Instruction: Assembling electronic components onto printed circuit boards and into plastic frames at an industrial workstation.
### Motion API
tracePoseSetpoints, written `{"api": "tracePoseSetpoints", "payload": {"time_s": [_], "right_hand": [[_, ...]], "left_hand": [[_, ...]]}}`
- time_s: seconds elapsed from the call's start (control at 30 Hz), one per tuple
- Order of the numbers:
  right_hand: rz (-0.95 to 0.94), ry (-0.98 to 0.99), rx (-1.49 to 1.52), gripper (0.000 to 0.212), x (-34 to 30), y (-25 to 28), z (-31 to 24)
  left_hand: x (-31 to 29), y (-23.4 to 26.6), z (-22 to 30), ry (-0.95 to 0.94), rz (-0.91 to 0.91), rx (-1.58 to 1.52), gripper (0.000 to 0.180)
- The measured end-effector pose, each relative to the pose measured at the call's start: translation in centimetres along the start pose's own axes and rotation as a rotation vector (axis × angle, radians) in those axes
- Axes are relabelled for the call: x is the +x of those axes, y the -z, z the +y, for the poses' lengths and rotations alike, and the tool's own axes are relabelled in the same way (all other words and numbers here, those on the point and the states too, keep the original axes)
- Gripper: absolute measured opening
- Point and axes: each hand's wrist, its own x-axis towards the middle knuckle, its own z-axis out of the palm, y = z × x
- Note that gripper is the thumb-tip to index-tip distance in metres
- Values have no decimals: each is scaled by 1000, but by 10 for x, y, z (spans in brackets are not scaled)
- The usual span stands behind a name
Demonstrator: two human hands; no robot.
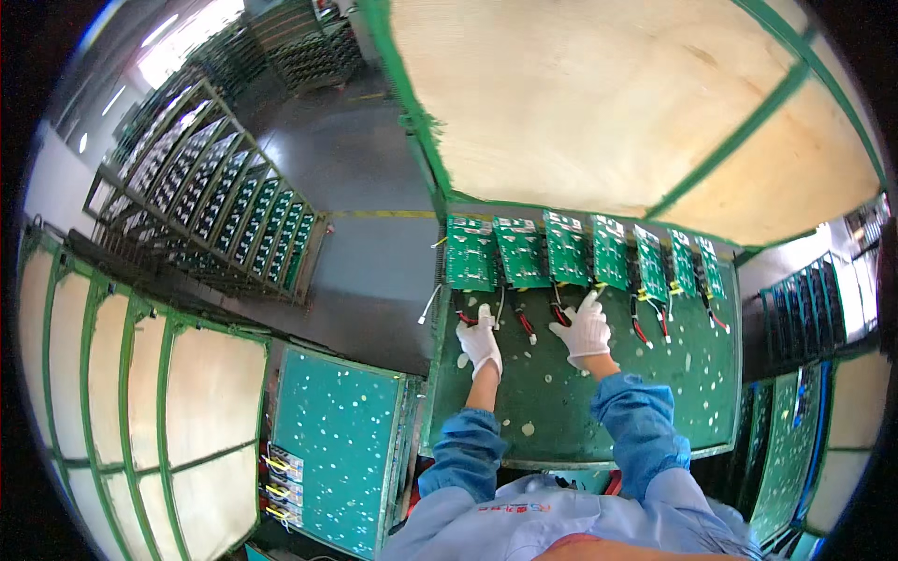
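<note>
Obs.: 7 green circuit bds in a row, far edge of green wkbench, ctr-right of frame. L. hand, gloved, at red/blk leads under leftmost bd; can't tell if gripping. R. hand, gloved, index extended nr 4th bd's lower edge, thumb apart; grip unclear. Loaded rack, upper left.

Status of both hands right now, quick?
Left hand: fingers curled at the leftmost board's wires; can't tell if gripping.
Right hand: partly open, fingers spread below the row of green circuit boards; contact unclear.
</note>
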Motion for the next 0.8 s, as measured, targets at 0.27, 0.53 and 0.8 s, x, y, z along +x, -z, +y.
{"api": "tracePoseSetpoints", "payload": {"time_s": [0.27,0.53,0.8], "right_hand": [[-54,-75,158,76,35,-24,13],[14,-14,250,56,29,-31,22],[-167,-147,704,28,36,-27,30]], "left_hand": [[6,-10,-3,-361,-181,466,23],[15,-20,-22,856,-599,-982,17],[20,-21,-25,820,-741,-824,20]]}}
